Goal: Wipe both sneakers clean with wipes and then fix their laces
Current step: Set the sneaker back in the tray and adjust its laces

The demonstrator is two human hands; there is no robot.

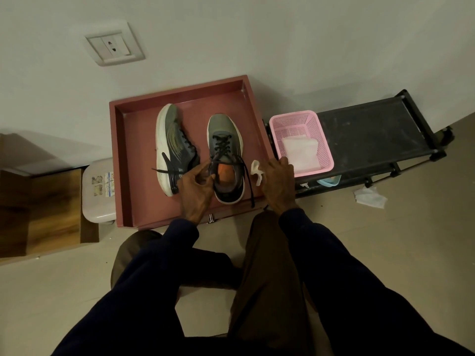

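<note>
Two grey sneakers with white soles lie in a dark pink tray [128, 160]. The left sneaker [171, 145] lies on its side. The right sneaker [226, 155] stands upright, its black laces loose and an orange insole showing. My left hand [196, 188] pinches a lace at the right sneaker's opening. My right hand [280, 183] holds a crumpled white wipe [257, 172] at the tray's right edge. A loose lace end [249, 186] trails down between the shoe and that hand.
A pink mesh basket [321, 140] with a pack of wipes [299, 150] sits on a black rack [372, 124] to the right. A used wipe [370, 197] lies on the floor. A white bin [99, 191] and wooden furniture [41, 209] stand left of the tray.
</note>
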